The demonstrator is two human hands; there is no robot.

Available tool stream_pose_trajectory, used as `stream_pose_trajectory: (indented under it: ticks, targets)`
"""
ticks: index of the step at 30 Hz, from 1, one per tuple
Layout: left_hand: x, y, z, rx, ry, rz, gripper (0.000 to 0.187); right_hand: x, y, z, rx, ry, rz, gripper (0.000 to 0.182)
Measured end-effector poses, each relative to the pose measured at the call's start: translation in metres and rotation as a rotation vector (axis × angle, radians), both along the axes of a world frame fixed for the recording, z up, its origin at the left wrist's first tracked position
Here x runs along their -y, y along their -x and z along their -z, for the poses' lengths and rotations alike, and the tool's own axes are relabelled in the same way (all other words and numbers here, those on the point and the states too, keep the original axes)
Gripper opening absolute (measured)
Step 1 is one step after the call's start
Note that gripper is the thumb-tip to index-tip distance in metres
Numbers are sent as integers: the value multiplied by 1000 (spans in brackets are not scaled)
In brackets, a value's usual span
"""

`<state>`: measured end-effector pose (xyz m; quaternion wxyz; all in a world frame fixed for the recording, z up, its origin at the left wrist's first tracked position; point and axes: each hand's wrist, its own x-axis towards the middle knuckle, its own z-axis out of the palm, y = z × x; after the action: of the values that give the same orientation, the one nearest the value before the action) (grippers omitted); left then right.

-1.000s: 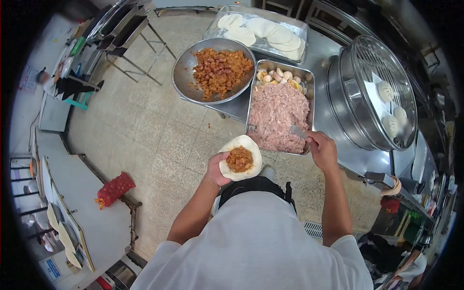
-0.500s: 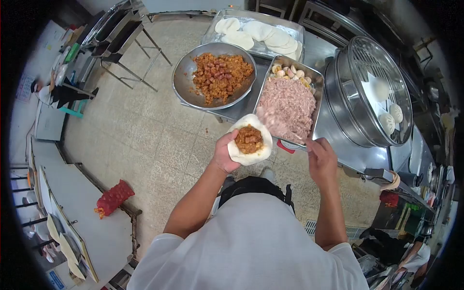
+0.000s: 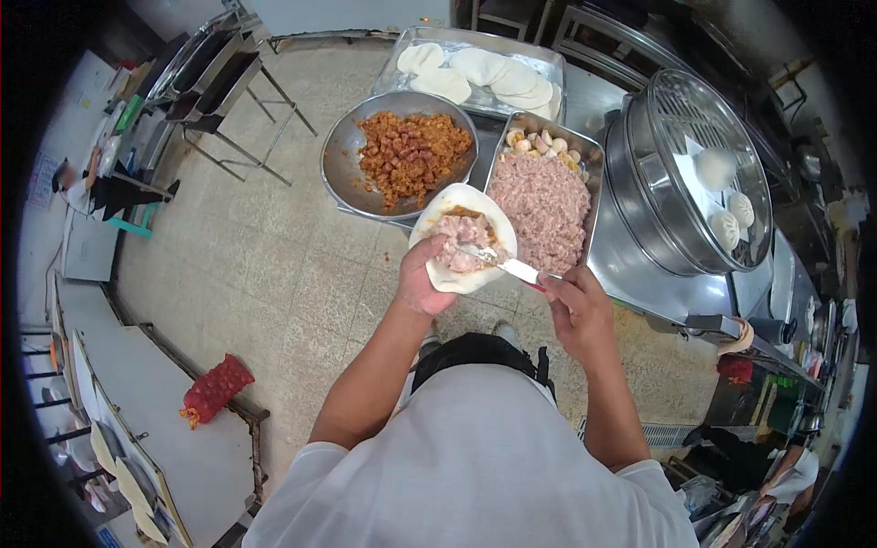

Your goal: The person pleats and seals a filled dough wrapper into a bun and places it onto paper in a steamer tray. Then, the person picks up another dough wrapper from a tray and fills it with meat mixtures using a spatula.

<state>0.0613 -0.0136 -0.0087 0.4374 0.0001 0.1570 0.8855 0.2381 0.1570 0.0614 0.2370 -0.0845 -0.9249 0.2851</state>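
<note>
The dough wrapper is showing creamy white, and the minced meat is looking pale pink flecked with white. The chunky filling is glowing orange-brown with darker reddish pieces, while its bowl is gleaming silver-grey. The tool handle is displaying white and red, the mesh bag is showing red, and the floor is appearing speckled beige with darker grid lines

**Fingers and blade tip out of sight**

The dough wrapper hides most fingers of your left hand. Meat covers the tip of your spatula; your right hand hides its handle end. One bun looks blurred. The near edge cuts off your shirt.
</note>
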Motion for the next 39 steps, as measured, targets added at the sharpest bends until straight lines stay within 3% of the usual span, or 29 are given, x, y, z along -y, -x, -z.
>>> stream_pose_trajectory:
  ticks: [4, 9, 13, 18, 20, 22, 24, 28, 30, 32, 34, 35, 39]
  targets:
    - [2, 2, 2, 60, -21, -74, 59, -4, -9, -24, 69, 27, 61, 29]
    - [2, -2, -3, 1, -25, -36, 61, 8, 2, -10, 2, 121, 93, 31]
    - [1, -5, 7, 14, -13, -49, 61, 9, 10, -11, 101, 65, 58, 33]
    - [-5, -10, 7, 13, 113, -217, 62, 12, 0, -15, 60, 129, 98, 33]
    - [-8, -10, 2, -16, 107, -201, 61, 14, 2, 3, 116, -50, 82, 32]
    - [-11, -11, -6, -49, 100, -181, 61, 11, 4, 4, 115, -41, 74, 31]
    - [-9, -14, -13, 83, -202, -212, 60, 9, 0, -7, 91, -32, 67, 32]
    - [9, 8, -1, 157, -171, -95, 63, 3, -14, -26, 30, 86, 67, 30]
    - [13, 14, 1, -51, 112, 75, 66, 2, -21, -23, 26, 279, 145, 27]
    - [9, -2, -6, -142, 106, 39, 72, 1, -28, -22, 63, 291, 146, 25]
    - [1, -17, -14, 37, -328, -58, 74, 2, -34, -15, 53, 285, 161, 28]
    - [-2, -16, -10, 4, -285, -61, 81, 4, -36, -13, 58, 284, 163, 28]
    - [-14, -16, 4, -58, -138, -17, 82, 11, -35, -5, 65, 307, 240, 32]
